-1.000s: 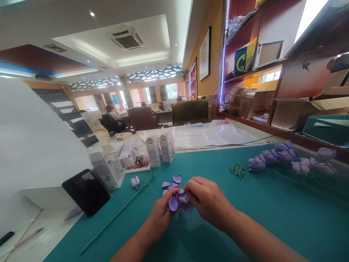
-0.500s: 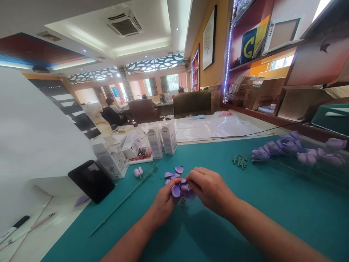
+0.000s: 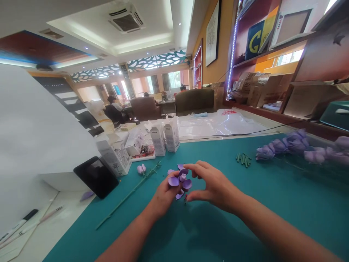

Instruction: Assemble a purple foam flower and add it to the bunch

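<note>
My left hand is closed around the base of a purple artificial flower, whose petals spread outward around a paler centre. Just to its right, my right hand is open, thumb and fingers apart, with the fingertips close to the upper petals. Whether they touch a petal I cannot tell. Loose purple petals lie on the green mat behind the flower, partly hidden by it. Left of my hands rests a long green stem, and near its top end lies a small pale purple flower bud.
Short green pieces lie in a pile on the mat, near several purple flowers at the right. White boxes stand along the back edge. A black tablet leans at the left, with pens nearby. People sit farther back.
My right hand has let go of the flower and opened, moving slightly right. The flower in my left hand now faces upward with its petals spread. The view has shifted a little.
</note>
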